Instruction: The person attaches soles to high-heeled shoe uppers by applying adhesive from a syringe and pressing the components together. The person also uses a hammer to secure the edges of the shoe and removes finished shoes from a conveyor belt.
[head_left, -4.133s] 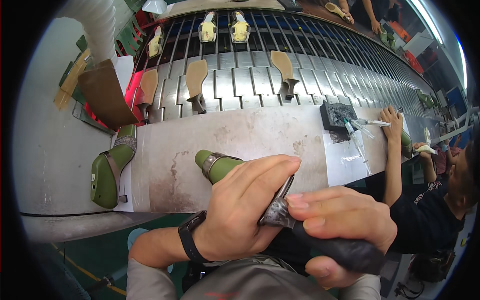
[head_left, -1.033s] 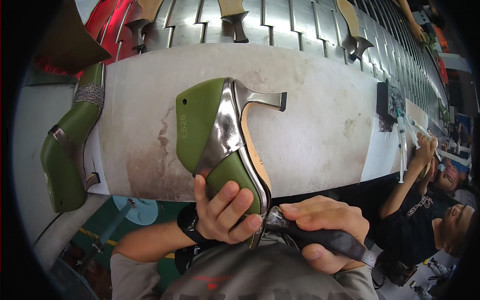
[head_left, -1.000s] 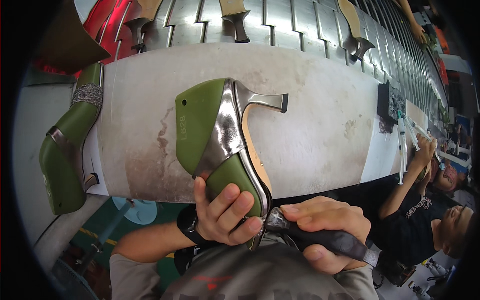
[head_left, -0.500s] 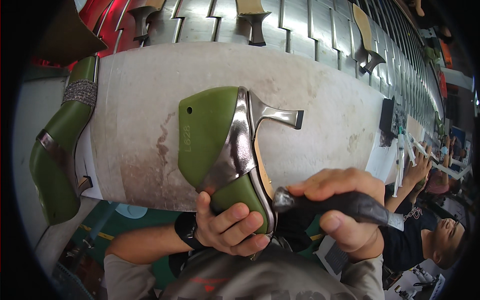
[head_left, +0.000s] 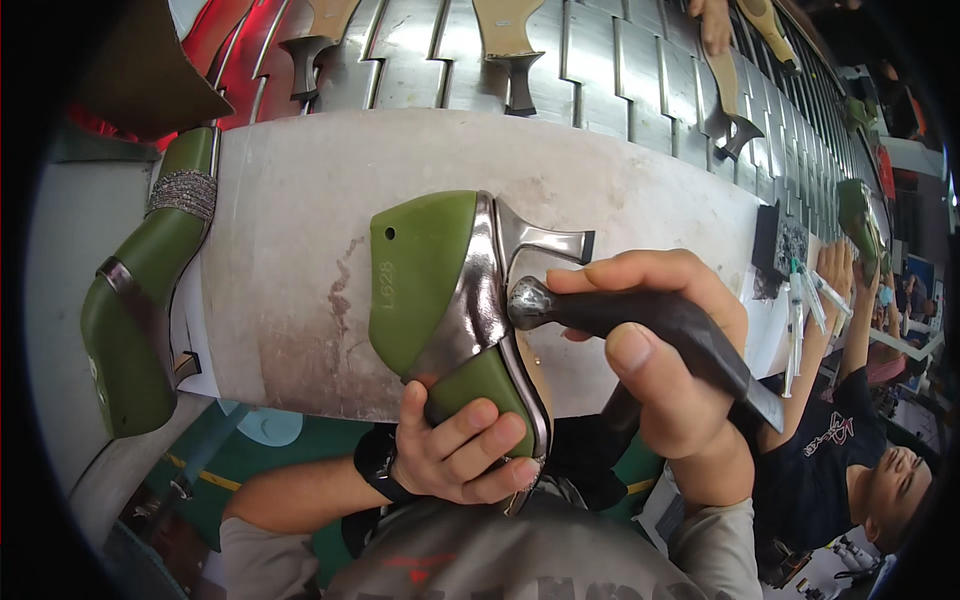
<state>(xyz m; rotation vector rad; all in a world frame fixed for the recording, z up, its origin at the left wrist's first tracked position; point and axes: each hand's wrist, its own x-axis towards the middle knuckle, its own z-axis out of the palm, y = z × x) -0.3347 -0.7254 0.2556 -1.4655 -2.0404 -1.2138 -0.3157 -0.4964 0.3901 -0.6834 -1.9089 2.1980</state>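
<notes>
Green last [head_left: 425, 255], pale lettering [head_left: 388, 284], dark tool [head_left: 655, 318]

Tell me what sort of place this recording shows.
Most likely a shoe factory's production line: heeled soles lie on a slatted metal conveyor, a shoe on a green last is in the left hand, and a co-worker is alongside at right.

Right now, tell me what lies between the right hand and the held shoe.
The head view shows the tool's rounded silvery end between right hand and shoe.
</notes>
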